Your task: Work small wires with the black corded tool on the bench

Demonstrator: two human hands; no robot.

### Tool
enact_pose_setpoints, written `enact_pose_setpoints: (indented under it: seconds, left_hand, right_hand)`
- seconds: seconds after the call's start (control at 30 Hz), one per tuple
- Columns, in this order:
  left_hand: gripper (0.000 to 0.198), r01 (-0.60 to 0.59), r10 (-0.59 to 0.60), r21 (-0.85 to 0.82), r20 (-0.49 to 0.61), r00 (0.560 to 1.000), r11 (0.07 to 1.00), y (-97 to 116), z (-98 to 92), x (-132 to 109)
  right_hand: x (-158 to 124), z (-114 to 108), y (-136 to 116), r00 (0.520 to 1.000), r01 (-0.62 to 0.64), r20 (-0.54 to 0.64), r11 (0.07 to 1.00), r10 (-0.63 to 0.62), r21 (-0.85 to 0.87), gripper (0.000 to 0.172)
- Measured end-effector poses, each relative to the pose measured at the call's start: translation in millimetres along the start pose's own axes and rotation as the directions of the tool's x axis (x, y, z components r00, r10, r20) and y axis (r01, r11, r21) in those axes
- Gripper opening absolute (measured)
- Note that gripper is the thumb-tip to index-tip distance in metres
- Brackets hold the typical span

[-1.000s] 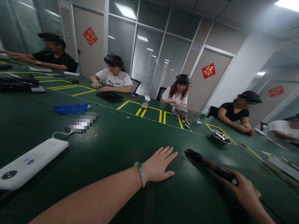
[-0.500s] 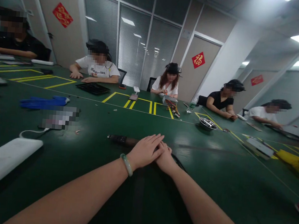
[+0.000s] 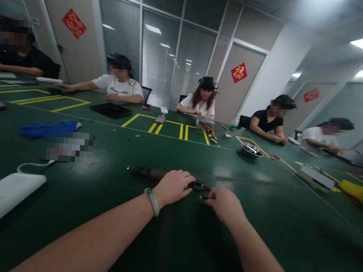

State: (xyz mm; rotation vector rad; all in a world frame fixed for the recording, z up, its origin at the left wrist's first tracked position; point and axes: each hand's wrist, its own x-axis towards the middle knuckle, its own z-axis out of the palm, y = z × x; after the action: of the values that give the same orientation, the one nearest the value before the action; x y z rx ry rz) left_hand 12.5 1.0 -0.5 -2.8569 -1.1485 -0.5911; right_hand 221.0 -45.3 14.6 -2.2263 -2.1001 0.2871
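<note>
A dark, rod-shaped electric screwdriver lies on the green table in front of me, its metal tip pointing left. My left hand is closed over its rear end, palm down. From that end a black cord runs right to my right hand, whose thumb and fingers pinch it. A short, thin dark end with a gold-coloured tip sticks out leftward from the right fingers. How far the cord continues behind this hand is hidden.
At left lie a white power bank, a cabled phone and blue gloves. Farther off are a black tray, a metal bowl, a water bottle and a yellow item. Several people sit across the table.
My right hand has come out from under my left and moved right, now pinching the cord. My left hand has settled onto the screwdriver's rear end. A person opposite has stretched an arm out leftward.
</note>
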Motion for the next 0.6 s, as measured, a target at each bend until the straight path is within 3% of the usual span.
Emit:
enact_pose_setpoints:
  seconds: [0.07,0.2,0.47,0.6]
  left_hand:
    - [0.021,-0.001,0.000,0.024,0.017,1.000,1.000,0.8,-3.7,-0.2]
    - [0.019,0.045,-0.047,0.047,0.031,0.998,0.998,-1.7,-7.6,-3.4]
    - [0.015,0.028,-0.026,0.063,-0.031,0.999,0.998,-0.5,-5.0,-2.8]
    - [0.009,0.021,-0.019,0.061,-0.030,0.999,0.998,2.0,-1.7,0.5]
  right_hand:
    - [8.1,2.2,-0.4,0.993,-0.022,-0.110,0.997,0.030,0.076,0.007]
    - [21.2,2.8,1.3,0.938,0.088,-0.345,0.972,-0.008,0.218,0.012]
    - [22.7,12.1,-4.0,0.963,0.206,-0.222,0.946,-0.151,0.249,0.016]
    - [19.7,11.0,-2.3,0.972,0.187,-0.195,0.933,-0.130,0.309,0.022]
